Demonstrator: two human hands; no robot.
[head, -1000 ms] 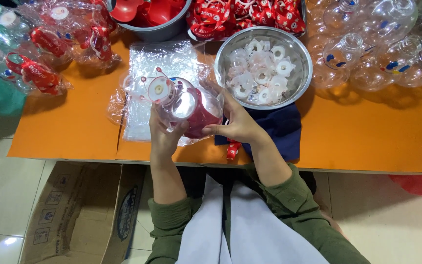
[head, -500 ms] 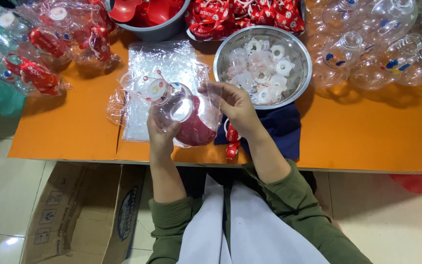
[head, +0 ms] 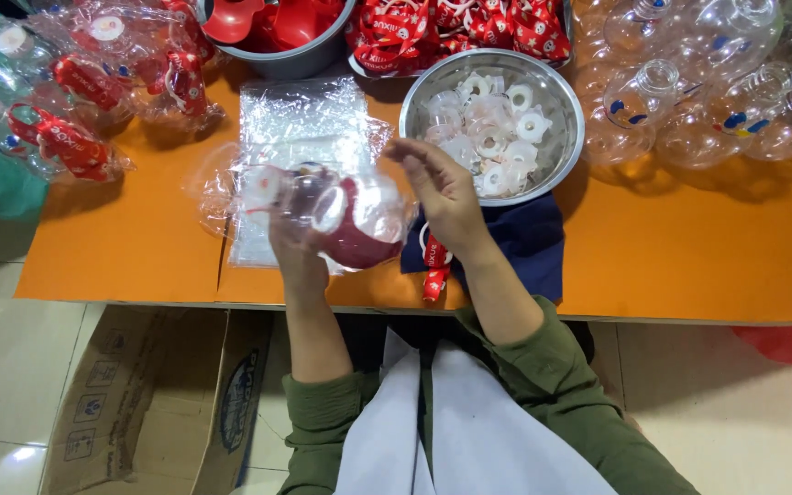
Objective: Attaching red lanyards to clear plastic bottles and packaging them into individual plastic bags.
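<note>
My left hand [head: 297,258] grips a clear plastic bottle with a red base [head: 341,218], lying sideways above the orange table's near edge. The bottle sits partly inside a thin clear plastic bag. My right hand [head: 442,192] hovers just to its right with fingers spread, holding nothing, near the rim of the steel bowl [head: 568,147]. That bowl holds several white plastic caps [head: 492,128]. A red ribbon strap [head: 434,266] dangles below my right wrist over a dark blue cloth [head: 524,243].
A stack of clear bags [head: 300,128] lies on the orange table [head: 689,257]. Bagged finished bottles [head: 75,92] pile at the left, empty clear bottles [head: 689,82] at the right. A grey bowl of red parts [head: 286,27] and red straps [head: 451,27] sit at the back. A cardboard box [head: 158,403] stands on the floor.
My right hand has let go of the bottle and moved right toward the steel bowl. The left hand has turned the bottle more sideways and shifted it slightly left.
</note>
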